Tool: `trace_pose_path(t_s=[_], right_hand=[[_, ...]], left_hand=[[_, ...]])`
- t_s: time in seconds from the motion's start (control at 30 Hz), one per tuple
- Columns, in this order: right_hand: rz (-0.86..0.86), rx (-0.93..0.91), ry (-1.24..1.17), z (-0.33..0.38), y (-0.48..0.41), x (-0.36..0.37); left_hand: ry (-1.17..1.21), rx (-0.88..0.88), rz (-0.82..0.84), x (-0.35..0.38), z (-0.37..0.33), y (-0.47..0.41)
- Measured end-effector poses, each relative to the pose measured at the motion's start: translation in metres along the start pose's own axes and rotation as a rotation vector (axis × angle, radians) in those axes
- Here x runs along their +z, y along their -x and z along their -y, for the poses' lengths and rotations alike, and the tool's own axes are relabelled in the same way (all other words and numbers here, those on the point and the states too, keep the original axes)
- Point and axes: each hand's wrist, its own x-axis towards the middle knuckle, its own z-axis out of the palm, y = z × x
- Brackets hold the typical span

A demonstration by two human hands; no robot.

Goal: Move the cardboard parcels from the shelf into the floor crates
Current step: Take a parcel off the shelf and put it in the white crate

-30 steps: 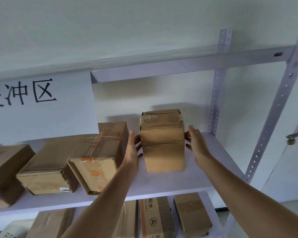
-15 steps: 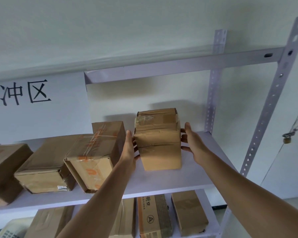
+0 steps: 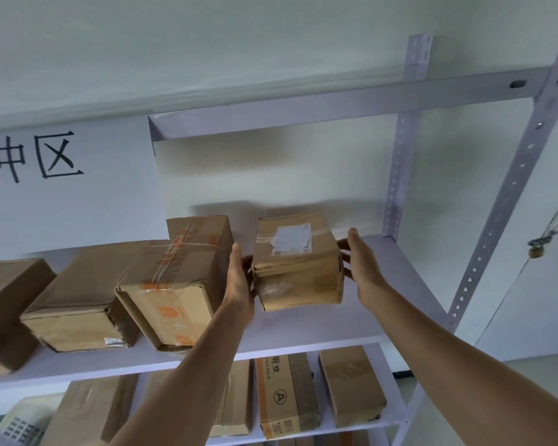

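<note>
Cardboard parcel [image 3: 298,268], white label on top, is clamped between left hand [image 3: 239,281] and right hand [image 3: 366,272], fingers curled round its sides. It sits tilted toward the camera over the upper shelf [image 3: 319,326], just right of a taped parcel [image 3: 174,278].

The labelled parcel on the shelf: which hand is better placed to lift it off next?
Left, by a little. The left hand lies close against the side of the labelled parcel; the right hand touches with its fingers only, its palm standing apart. Probably both are needed together.
</note>
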Motion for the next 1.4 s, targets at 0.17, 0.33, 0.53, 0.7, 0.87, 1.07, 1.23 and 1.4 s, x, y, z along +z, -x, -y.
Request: trace_pose_path(t_s=[0.17,0.33,0.53,0.7,0.87,1.07,1.23,1.4], right_hand=[[-0.021,0.047,0.072,-0.024,0.003,-0.003],[-0.016,0.066,0.103,-0.035,0.002,-0.004],[0.076,0.143,0.022,-0.039,0.004,0.002],[0.162,-0.051,-0.085,-0.038,0.011,-0.002],[0.181,-0.13,-0.195,-0.028,0.019,-0.007],[0.201,-0.146,-0.213,-0.018,0.032,-0.019],[0.234,-0.147,-0.225,-0.013,0.052,-0.029],[0.265,-0.143,-0.25,-0.009,0.079,-0.035]], left_hand=[[0.018,-0.048,-0.04,-0.005,0.022,0.0],[-0.05,-0.057,-0.022,0.0,0.026,-0.001],[-0.094,0.006,0.155,0.002,0.027,0.003],[-0.096,0.137,0.267,0.002,0.018,0.013],[-0.157,0.239,0.332,0.015,0.006,0.029],[-0.161,0.282,0.344,0.027,0.0,0.06],[-0.113,0.293,0.317,0.033,0.001,0.094],[-0.094,0.328,0.279,0.033,0.005,0.128]])
